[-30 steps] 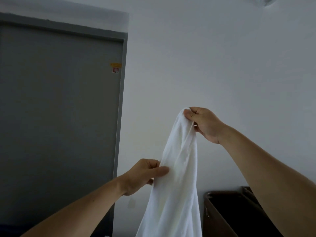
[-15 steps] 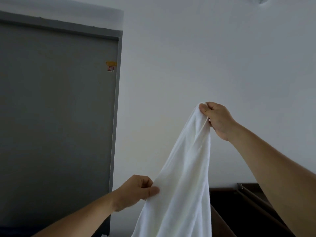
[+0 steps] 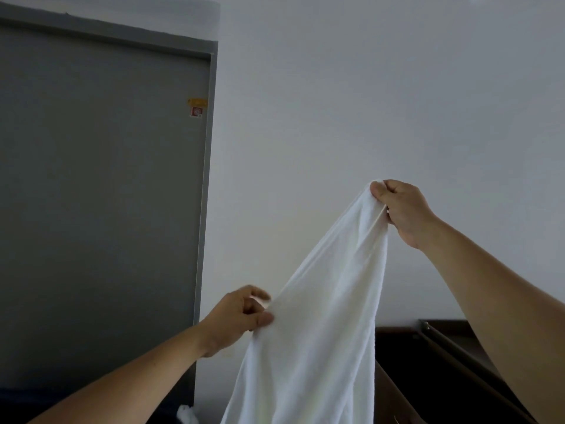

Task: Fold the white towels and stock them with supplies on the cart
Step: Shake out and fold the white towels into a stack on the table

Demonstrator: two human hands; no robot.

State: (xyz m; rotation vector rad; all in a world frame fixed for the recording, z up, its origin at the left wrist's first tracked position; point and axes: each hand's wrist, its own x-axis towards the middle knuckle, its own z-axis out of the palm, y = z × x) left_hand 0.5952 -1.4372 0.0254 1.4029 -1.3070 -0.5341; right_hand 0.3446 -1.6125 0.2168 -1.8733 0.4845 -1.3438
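White towel (image 3: 324,316): plain, soft, creased, hanging in loose vertical folds between both hands, lower end out of view. Right hand (image 3: 400,209) pinches its top corner, raised. Left hand (image 3: 241,316), lower, pinches its left edge. Dark furniture (image 3: 443,371) below right hand.

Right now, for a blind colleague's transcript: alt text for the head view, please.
Two bare hands hold up a white towel: the right hand pinches its top corner, the left hand pinches an edge lower down. Behind stand a grey door and a white wall.
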